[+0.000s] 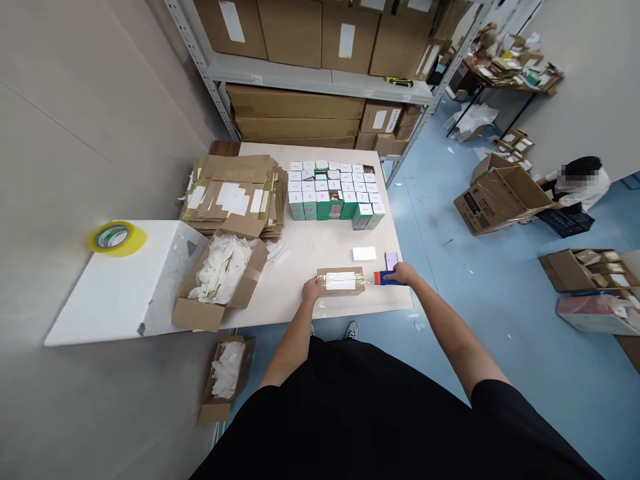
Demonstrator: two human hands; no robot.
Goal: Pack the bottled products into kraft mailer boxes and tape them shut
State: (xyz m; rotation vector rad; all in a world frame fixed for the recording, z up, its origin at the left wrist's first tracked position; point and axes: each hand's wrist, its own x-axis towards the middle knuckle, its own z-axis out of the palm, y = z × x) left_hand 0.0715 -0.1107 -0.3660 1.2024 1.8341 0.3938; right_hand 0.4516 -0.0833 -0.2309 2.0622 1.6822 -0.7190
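A small cardboard box (363,280) with a white label (341,281) and shiny clear tape over it lies near the table's front edge. My left hand (313,289) grips its left end, fingers closed around the side. Just right of the box, my right hand (401,274) is closed on a blue and orange tape dispenser (384,278). Between the dispenser's orange end and the box there is a short gap, with what looks like clear tape in it. A phone (391,259) lies right behind the dispenser, and a white pad or small box (364,253) sits behind the cardboard box.
Rows of white and green boxes (325,200) stand at the table's back. To the left are flattened cartons (240,173), a carton of white paper (213,313) and a yellow tape roll (131,240). A shelf (320,77) rises behind. Another person (580,180) is at the far right.
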